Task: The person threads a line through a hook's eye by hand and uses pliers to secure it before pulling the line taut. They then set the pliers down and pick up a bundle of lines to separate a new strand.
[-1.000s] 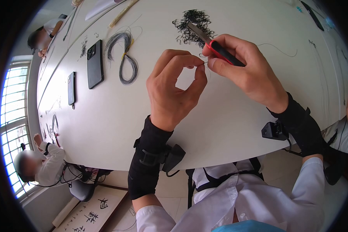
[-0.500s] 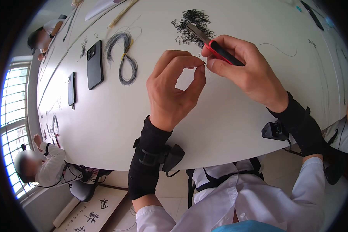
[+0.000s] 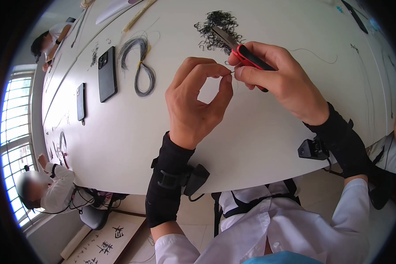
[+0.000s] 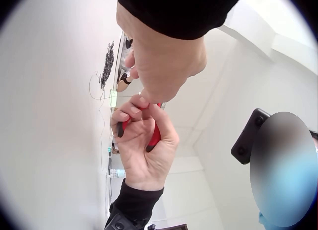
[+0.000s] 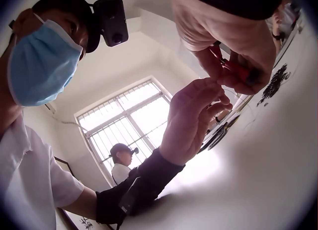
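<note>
My left hand (image 3: pixel 198 99) pinches a thin dark wire-like piece (image 3: pixel 232 72) between thumb and index fingertip; its exact kind I cannot tell. Close beside those fingertips, my right hand (image 3: pixel 279 77) grips pliers (image 3: pixel 251 57) with red and black handles. The grey metal jaws point up and left, over the near side of a pile of small black hooks (image 3: pixel 218 22). In the left wrist view, the handles of the pliers (image 4: pixel 157 134) stand spread across the right palm. Fingertips of both hands meet in the right wrist view, the left hand (image 5: pixel 191 118) lying below the right.
A bundle of grey line (image 3: pixel 145 79), tied with a yellow band, lies left of the hands. Beyond it are a large dark phone (image 3: pixel 108 75) and a smaller phone (image 3: pixel 81 102). A loose thin strand (image 3: pixel 317 52) curves at the right. Another person (image 3: pixel 42 187) sits at the left.
The lower handle of the pliers has come into view below the right hand's fingers, spread from the upper one. Both hands otherwise stay nearly in place.
</note>
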`<action>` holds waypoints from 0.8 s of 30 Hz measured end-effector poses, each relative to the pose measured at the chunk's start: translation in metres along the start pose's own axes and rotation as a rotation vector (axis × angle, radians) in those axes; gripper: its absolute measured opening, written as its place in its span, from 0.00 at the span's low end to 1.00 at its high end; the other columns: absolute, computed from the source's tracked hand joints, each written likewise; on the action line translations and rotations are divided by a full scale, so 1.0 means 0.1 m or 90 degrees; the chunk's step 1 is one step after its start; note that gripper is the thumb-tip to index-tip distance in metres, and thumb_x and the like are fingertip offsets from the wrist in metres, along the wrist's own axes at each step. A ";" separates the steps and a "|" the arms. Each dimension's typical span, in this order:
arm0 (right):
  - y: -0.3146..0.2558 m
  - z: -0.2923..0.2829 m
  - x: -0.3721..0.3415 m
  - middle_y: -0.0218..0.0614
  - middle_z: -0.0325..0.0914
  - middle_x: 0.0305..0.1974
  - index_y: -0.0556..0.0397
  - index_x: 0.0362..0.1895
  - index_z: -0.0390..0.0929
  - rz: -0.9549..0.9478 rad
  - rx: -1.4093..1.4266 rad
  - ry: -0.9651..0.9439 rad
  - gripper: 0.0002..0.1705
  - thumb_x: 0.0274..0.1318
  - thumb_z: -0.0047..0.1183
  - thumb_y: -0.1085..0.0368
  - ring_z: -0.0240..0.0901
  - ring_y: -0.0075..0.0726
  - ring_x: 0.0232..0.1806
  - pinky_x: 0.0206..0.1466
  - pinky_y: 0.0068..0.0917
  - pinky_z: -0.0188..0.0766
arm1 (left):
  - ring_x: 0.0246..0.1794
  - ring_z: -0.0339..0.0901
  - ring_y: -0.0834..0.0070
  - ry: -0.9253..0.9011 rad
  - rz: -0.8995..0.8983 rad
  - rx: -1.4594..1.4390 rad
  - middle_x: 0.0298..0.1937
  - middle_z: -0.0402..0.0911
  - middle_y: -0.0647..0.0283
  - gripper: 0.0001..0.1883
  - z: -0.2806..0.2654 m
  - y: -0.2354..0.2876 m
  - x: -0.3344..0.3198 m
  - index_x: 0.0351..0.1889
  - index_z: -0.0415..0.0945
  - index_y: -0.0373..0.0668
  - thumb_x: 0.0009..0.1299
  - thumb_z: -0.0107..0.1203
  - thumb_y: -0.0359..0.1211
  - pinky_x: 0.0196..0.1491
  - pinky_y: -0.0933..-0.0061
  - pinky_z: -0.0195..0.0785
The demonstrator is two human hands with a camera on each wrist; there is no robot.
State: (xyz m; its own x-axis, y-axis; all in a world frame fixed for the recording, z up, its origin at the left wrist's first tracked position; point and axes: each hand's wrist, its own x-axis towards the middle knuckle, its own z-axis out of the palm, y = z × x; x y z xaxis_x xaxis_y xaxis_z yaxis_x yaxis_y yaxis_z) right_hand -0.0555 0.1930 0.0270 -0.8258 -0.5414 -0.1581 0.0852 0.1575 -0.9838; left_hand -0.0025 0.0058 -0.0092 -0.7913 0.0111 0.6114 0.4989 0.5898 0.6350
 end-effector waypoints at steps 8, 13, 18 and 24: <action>0.01 0.02 0.01 0.24 0.73 0.32 0.55 0.45 0.79 0.013 0.040 0.003 0.12 0.60 0.57 0.63 0.65 0.18 0.33 0.38 0.19 0.60 | 0.36 0.83 0.71 0.011 -0.013 -0.012 0.39 0.82 0.63 0.11 0.01 0.02 0.01 0.37 0.82 0.41 0.58 0.66 0.19 0.39 0.72 0.76; -0.01 0.02 0.00 0.24 0.72 0.31 0.55 0.46 0.79 0.025 0.049 -0.005 0.13 0.60 0.57 0.62 0.65 0.18 0.33 0.37 0.19 0.59 | 0.36 0.83 0.71 0.005 0.012 0.004 0.39 0.82 0.63 0.11 0.00 0.00 0.01 0.38 0.82 0.41 0.58 0.65 0.19 0.40 0.72 0.77; -0.03 -0.02 0.00 0.24 0.72 0.30 0.55 0.47 0.80 0.059 0.094 -0.032 0.15 0.59 0.57 0.61 0.66 0.18 0.33 0.35 0.19 0.57 | 0.37 0.83 0.71 0.005 0.021 0.018 0.39 0.82 0.63 0.12 0.00 0.01 0.01 0.38 0.81 0.41 0.59 0.65 0.18 0.40 0.72 0.77; -0.05 -0.02 -0.01 0.24 0.73 0.31 0.55 0.49 0.80 0.082 0.120 -0.035 0.16 0.60 0.56 0.61 0.67 0.18 0.33 0.36 0.19 0.57 | 0.37 0.83 0.71 -0.003 0.014 0.020 0.39 0.82 0.62 0.11 0.00 0.01 0.01 0.38 0.81 0.40 0.59 0.66 0.18 0.42 0.73 0.76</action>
State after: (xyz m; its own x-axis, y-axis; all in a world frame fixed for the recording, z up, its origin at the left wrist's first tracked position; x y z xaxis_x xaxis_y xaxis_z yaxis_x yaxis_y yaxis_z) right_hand -0.0561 0.1943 0.0325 -0.7704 -0.5714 -0.2826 0.2943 0.0745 -0.9528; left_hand -0.0029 0.0063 -0.0074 -0.7819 0.0285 0.6227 0.5051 0.6145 0.6061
